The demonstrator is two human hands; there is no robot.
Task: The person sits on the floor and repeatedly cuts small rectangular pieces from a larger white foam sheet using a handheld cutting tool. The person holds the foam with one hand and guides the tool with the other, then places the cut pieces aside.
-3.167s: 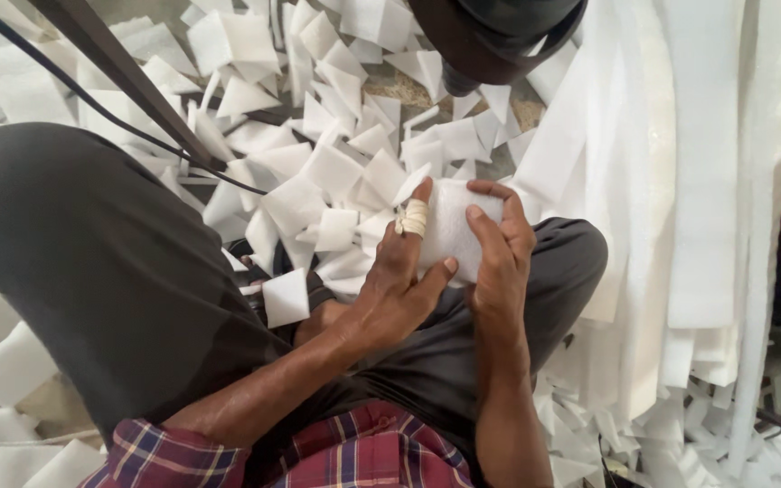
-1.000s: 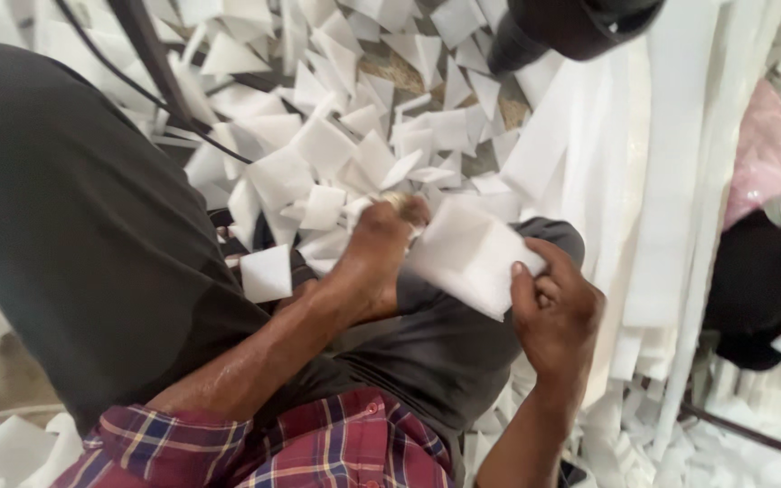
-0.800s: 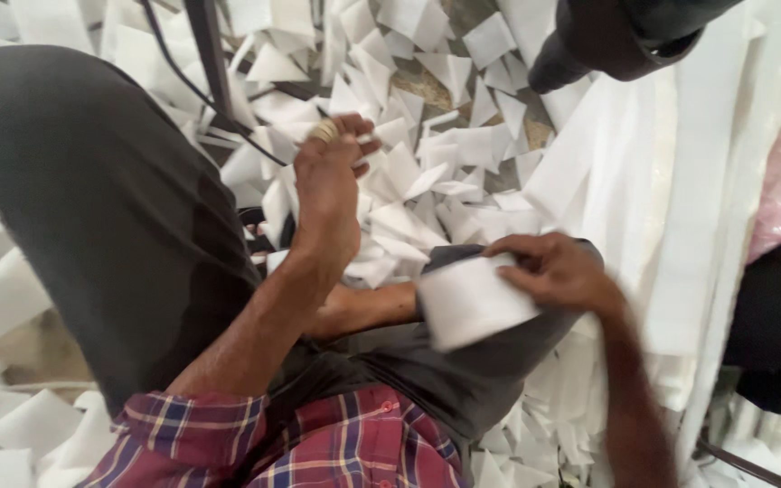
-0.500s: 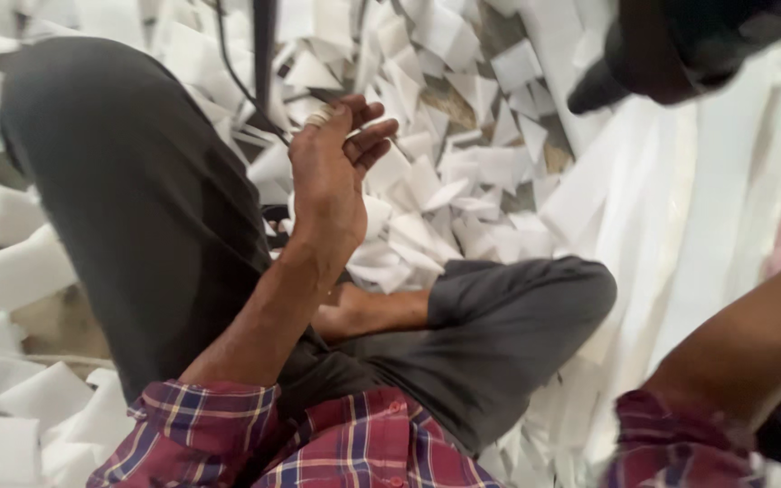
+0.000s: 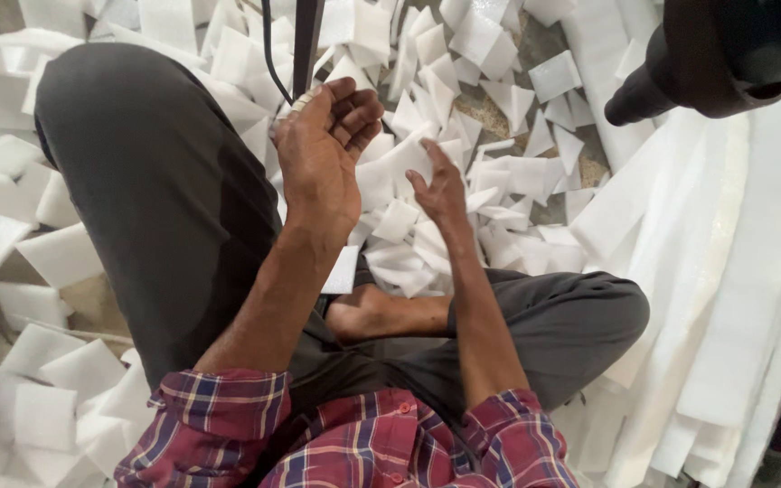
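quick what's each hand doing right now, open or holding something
Left hand: open, fingers loosely curled, holding nothing, raised above the white foam squares.
Right hand: open, fingers spread, empty, reaching down over the same pile.

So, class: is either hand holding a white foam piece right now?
No: the left hand and right hand are both open and empty above the foam pieces.
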